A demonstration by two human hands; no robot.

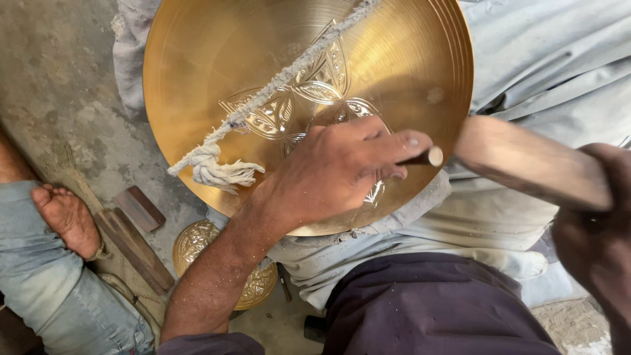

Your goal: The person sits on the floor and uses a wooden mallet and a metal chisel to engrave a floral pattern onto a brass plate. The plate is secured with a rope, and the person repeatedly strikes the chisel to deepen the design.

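A large round brass plate [217, 59] with an engraved flower pattern rests tilted on my lap. My left hand [338, 171] lies on its lower part, fingers closed around a thin metal chisel [430, 156] whose flat top end shows by the fingertips. At the right, my right hand [595, 240] grips a wooden mallet [526, 161], its head close beside the chisel's top. A frayed white cord [276, 82] runs diagonally across the plate and ends in a knot [213, 164].
A smaller engraved brass piece [197, 243] lies on the concrete floor below the plate. Wooden blocks [135, 227] lie next to it. Another person's bare foot [66, 217] and jeans-clad leg sit at the left. Grey cloth [552, 59] covers my lap.
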